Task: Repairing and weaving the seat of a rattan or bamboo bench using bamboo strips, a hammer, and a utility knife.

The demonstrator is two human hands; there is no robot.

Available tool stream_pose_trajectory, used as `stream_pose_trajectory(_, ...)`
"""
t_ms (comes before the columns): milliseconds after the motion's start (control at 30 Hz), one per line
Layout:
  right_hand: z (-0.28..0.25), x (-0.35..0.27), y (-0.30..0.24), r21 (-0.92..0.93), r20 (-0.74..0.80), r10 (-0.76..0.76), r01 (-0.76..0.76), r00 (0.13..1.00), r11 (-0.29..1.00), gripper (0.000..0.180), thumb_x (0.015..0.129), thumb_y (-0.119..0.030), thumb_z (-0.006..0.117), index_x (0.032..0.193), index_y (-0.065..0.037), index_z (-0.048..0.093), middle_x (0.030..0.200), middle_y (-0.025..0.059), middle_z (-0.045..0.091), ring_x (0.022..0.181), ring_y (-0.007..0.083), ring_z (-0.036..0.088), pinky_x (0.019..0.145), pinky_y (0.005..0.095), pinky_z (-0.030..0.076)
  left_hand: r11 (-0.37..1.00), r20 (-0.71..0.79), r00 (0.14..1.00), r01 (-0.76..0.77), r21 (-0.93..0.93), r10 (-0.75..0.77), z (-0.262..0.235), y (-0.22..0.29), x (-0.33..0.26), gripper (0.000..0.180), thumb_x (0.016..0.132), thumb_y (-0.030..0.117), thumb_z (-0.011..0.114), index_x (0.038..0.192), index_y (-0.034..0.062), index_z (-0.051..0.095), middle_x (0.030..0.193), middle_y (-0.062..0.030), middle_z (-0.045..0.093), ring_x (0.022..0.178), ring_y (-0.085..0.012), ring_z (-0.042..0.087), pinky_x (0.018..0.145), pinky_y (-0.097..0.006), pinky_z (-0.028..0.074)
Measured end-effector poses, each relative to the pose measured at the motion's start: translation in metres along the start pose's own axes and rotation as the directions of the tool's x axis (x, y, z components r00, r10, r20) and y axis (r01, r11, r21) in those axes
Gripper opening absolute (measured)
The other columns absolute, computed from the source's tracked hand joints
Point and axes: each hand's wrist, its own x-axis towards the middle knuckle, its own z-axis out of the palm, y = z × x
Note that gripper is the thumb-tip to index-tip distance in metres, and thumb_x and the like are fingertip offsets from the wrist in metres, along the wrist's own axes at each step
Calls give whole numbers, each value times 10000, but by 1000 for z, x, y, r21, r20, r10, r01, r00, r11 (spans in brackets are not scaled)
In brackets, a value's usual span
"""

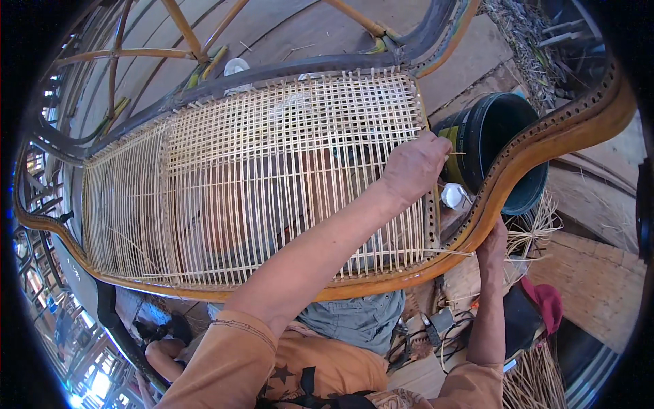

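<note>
A wooden bench-like frame (381, 289) lies across in front of me, strung with pale cane strands (272, 225). Its far part is woven into a close grid (327, 102), while the near part shows mostly lengthwise strands. My left hand (417, 163) is closed at the right end of the weave, by the frame's inner edge. A thin cane strand (458, 153) pokes out from its fingertips. My right hand (493, 240) is against the outside of the curved right rail (538, 140), which has a row of drilled holes. That rail hides its fingers.
Beyond the right rail is a dark green bucket (477, 136), with a small white container (452, 195) beside it. Loose cane (535, 232) spreads on the plank floor, and a maroon cloth item (543, 305) lies lower right. Bamboo poles (180, 27) stand at the far left.
</note>
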Motion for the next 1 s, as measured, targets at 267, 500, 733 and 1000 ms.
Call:
stream_pose_trajectory(267,-15,0,22,-58,-56,113,-116,992,992,344,960,-293,529,1199,-46,525,1000,43,592,900,167,592,796,323,494,994,9,996,93,-65,-92,-1,4,1,150,874,151,565,959,54,642,899,-138,642,843,-317,629,744,-389,502)
stream_pose_trajectory(500,-39,16,-14,-760,153,-491,420,858,496,130,935,-150,583,995,-49,638,856,12,590,756,108,558,677,256,464,951,193,941,297,-87,-277,-14,9,16,214,857,185,586,978,34,678,860,-138,684,794,-286,657,751,-363,507)
stream_pose_trajectory(733,-11,33,-24,-156,-57,-121,111,991,982,213,935,-119,569,1123,-20,590,942,30,650,770,113,645,683,242,545,881,373,849,451,-145,-373,-17,5,34,211,779,150,609,867,-12,711,695,-110,674,629,-193,631,650,-324,502)
stream_pose_trajectory(1000,26,46,-37,-183,18,-131,132,991,974,190,910,-143,602,1055,-22,620,880,12,643,737,103,627,636,212,501,875,335,837,480,-67,-433,-15,9,36,207,762,169,628,846,3,720,684,-136,668,628,-223,640,648,-335,504)
